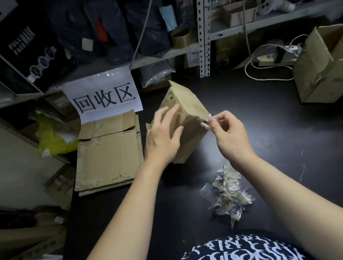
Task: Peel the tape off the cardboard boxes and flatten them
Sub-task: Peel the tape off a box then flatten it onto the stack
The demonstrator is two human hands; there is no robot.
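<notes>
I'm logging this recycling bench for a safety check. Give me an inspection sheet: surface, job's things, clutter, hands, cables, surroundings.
Surface: black table, dimly lit.
Job's things: cardboard box tilted up on the table; clear tape strip lifted at its near corner; flattened boxes stacked at left; peeled tape pile near the person.
Clutter: open cardboard boxes at the right edge.
Hands: left hand holds the cardboard box; right hand pinches the tape strip.
Cables: white cable looped at the back right.
Surroundings: metal shelving behind, packed with bags; paper sign hanging from it; black mask box upper left.
</notes>
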